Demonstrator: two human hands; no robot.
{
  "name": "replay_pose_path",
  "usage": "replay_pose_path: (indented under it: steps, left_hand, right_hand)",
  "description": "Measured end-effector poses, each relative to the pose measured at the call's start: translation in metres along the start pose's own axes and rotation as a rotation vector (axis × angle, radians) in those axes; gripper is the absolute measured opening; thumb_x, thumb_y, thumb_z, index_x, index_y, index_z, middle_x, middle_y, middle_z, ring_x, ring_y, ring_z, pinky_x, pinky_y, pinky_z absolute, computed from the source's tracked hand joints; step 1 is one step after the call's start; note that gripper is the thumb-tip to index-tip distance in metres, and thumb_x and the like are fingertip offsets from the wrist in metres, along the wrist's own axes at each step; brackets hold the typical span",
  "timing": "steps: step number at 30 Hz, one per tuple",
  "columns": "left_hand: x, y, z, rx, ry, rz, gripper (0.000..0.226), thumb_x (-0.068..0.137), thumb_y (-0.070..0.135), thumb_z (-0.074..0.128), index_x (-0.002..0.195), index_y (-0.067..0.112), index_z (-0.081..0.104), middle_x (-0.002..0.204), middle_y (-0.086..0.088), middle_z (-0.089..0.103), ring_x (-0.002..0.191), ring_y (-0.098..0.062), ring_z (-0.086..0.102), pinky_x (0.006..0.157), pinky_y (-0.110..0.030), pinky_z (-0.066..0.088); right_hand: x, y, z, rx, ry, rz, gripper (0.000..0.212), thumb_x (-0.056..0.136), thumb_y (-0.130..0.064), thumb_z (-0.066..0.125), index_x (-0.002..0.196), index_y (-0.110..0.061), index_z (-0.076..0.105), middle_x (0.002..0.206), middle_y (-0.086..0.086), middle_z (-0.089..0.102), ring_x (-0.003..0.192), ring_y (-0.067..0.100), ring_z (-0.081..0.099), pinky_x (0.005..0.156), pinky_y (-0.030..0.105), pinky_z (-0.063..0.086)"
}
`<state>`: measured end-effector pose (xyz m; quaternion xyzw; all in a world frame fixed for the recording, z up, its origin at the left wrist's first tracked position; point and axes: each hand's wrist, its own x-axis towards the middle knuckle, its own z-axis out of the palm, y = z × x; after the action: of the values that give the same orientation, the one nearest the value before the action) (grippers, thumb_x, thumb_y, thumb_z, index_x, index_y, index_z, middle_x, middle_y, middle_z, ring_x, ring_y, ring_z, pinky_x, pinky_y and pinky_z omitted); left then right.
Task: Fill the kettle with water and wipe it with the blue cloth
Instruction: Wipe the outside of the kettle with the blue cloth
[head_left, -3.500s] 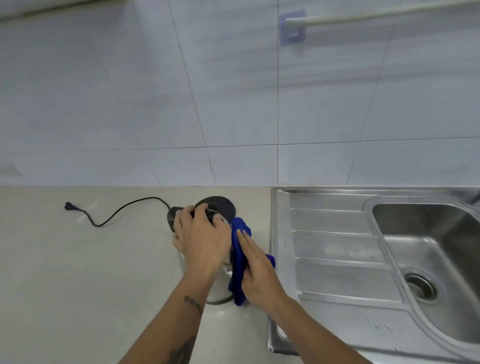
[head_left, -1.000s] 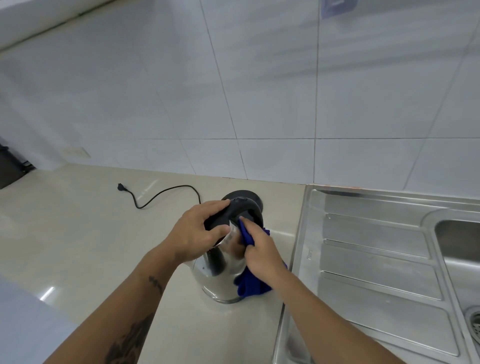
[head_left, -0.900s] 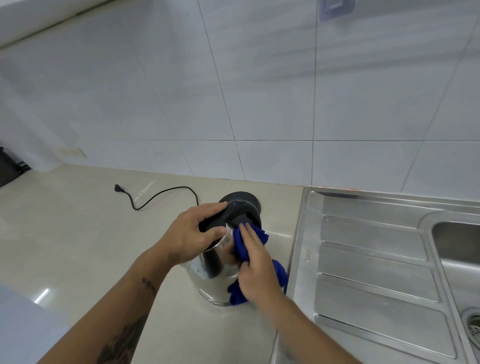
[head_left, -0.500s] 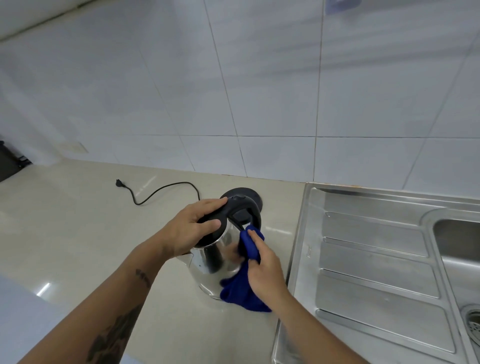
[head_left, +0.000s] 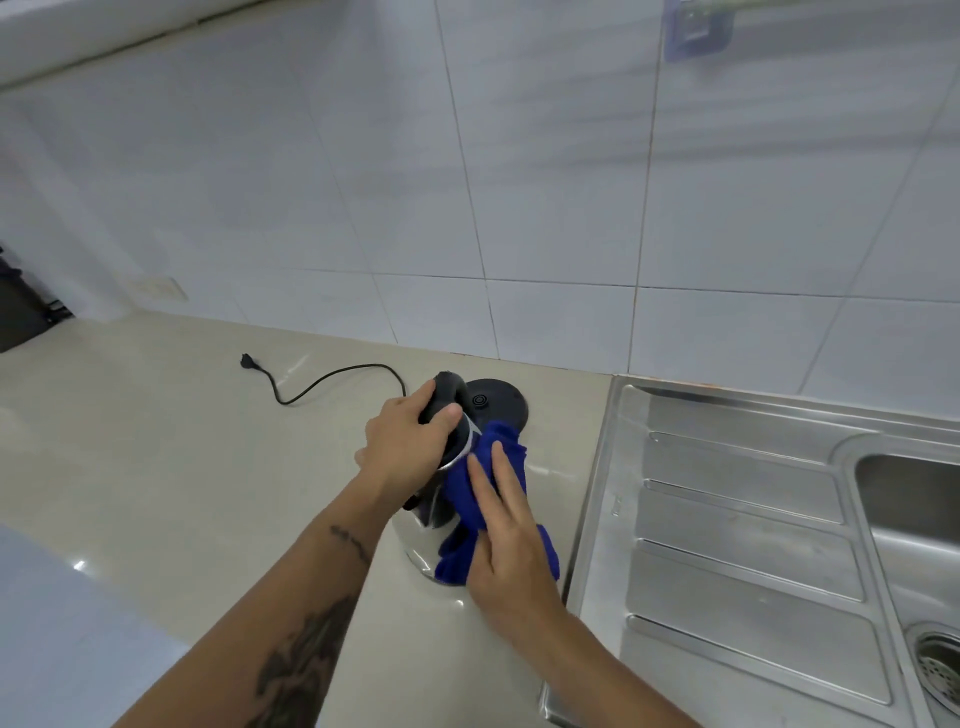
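Observation:
A steel kettle (head_left: 415, 540) with a black handle and lid stands on the beige counter, just left of the sink unit. My left hand (head_left: 408, 447) is closed around the black handle at the kettle's top. A blue cloth (head_left: 480, 488) lies against the kettle's right side. My right hand (head_left: 511, 540) presses flat on the cloth, fingers stretched and pointing away from me. Most of the kettle's body is hidden by hands and cloth.
The kettle's black round base (head_left: 493, 405) sits right behind it, with its cord and plug (head_left: 311, 387) trailing left across the counter (head_left: 156, 467). The steel drainboard (head_left: 743, 545) and sink basin (head_left: 919, 519) lie to the right. A tiled wall rises behind.
My right hand has opened flat over the cloth and slid up the kettle's right side. My left hand keeps its hold on the handle. The view has tilted slightly.

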<state>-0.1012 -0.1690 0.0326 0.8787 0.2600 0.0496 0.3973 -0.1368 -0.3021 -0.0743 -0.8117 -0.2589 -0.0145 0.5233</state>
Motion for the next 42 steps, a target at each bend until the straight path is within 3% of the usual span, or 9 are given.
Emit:
replay_pose_path:
  steps: [3,8,13,20,23,26,32,37,42]
  left_hand:
    - [-0.004,0.010,0.008,0.094,0.058,-0.069,0.055,0.094,0.052,0.043,0.148,0.041,0.040,0.145,-0.004,0.045,0.134,-0.033,0.041,0.109,-0.054,0.036]
    - [-0.004,0.008,-0.007,0.220,-0.069,-0.047,0.055,0.095,0.044,0.043,0.148,0.036,0.038,0.143,-0.009,0.042,0.132,-0.035,0.034,0.110,-0.049,0.033]
    - [-0.012,0.002,-0.011,0.367,-0.065,0.026,0.063,0.096,0.056,0.038,0.154,0.034,0.028,0.143,-0.011,0.041,0.134,-0.037,0.034,0.107,-0.045,0.035]
    - [-0.017,-0.004,-0.022,0.383,-0.108,0.058,0.060,0.099,0.052,0.034,0.154,0.031,0.026,0.144,-0.012,0.037,0.132,-0.040,0.030,0.105,-0.045,0.032]
    - [-0.011,-0.016,-0.033,0.330,-0.182,0.095,0.058,0.099,0.048,0.034,0.155,0.034,0.025,0.145,-0.011,0.036,0.134,-0.038,0.031,0.111,-0.045,0.030]
    - [-0.005,-0.028,-0.042,0.317,-0.230,0.204,0.059,0.098,0.051,0.039,0.154,0.032,0.030,0.146,-0.006,0.031,0.137,-0.030,0.026,0.115,-0.044,0.028]
    - [0.017,-0.063,-0.055,0.458,-0.244,0.792,0.074,0.087,0.068,0.028,0.151,0.032,0.036,0.164,0.011,0.018,0.152,-0.008,0.000,0.123,-0.041,0.004]
    - [0.025,-0.073,-0.043,0.379,-0.145,0.898,0.053,0.095,0.054,0.030,0.141,0.031,0.042,0.143,0.012,0.044,0.140,-0.016,0.035,0.113,-0.057,0.026]
    - [0.014,-0.066,-0.025,0.305,-0.024,0.718,0.052,0.092,0.055,0.031,0.132,0.024,0.042,0.130,0.006,0.046,0.130,-0.022,0.042,0.110,-0.060,0.027]
  right_hand:
    - [-0.012,0.011,0.000,-0.037,-0.007,-0.004,0.071,0.096,0.002,0.045,0.156,-0.027,0.024,0.167,-0.011,0.003,0.149,0.002,0.019,0.108,0.003,0.026]
    - [0.024,0.000,-0.021,0.020,0.004,0.138,0.071,0.092,0.010,0.038,0.155,-0.020,0.031,0.165,-0.007,0.017,0.151,0.007,0.017,0.107,-0.003,0.006]
    - [0.030,-0.025,-0.020,0.016,0.032,0.053,0.071,0.091,0.008,0.037,0.155,-0.023,0.030,0.157,-0.019,0.016,0.147,-0.002,0.011,0.114,0.007,0.010]
    - [-0.015,-0.003,0.003,0.029,0.053,0.206,0.080,0.091,0.009,0.036,0.158,-0.027,0.013,0.166,-0.014,0.003,0.152,0.001,0.008,0.107,-0.002,0.013]
    - [-0.003,0.003,0.001,0.063,0.041,0.339,0.073,0.087,0.004,0.034,0.155,-0.024,0.030,0.162,-0.006,0.028,0.148,0.012,0.028,0.118,0.013,0.020]
    - [0.018,-0.007,-0.015,0.104,0.023,0.373,0.063,0.084,0.003,0.034,0.136,-0.026,0.054,0.128,-0.001,0.063,0.117,0.016,0.059,0.107,0.035,0.045]
    - [0.030,-0.043,-0.029,0.084,0.070,0.324,0.064,0.090,0.005,0.045,0.143,-0.029,0.049,0.135,-0.012,0.056,0.119,0.007,0.052,0.104,0.021,0.040]
    - [0.002,-0.033,0.005,0.202,0.280,0.388,0.063,0.092,0.003,0.053,0.144,-0.033,0.049,0.144,-0.017,0.051,0.134,0.003,0.045,0.116,0.032,0.037]
    - [-0.016,-0.028,0.039,0.261,0.333,0.456,0.078,0.097,0.005,0.041,0.143,-0.057,0.028,0.160,-0.021,0.025,0.148,0.001,0.023,0.123,0.034,0.023]
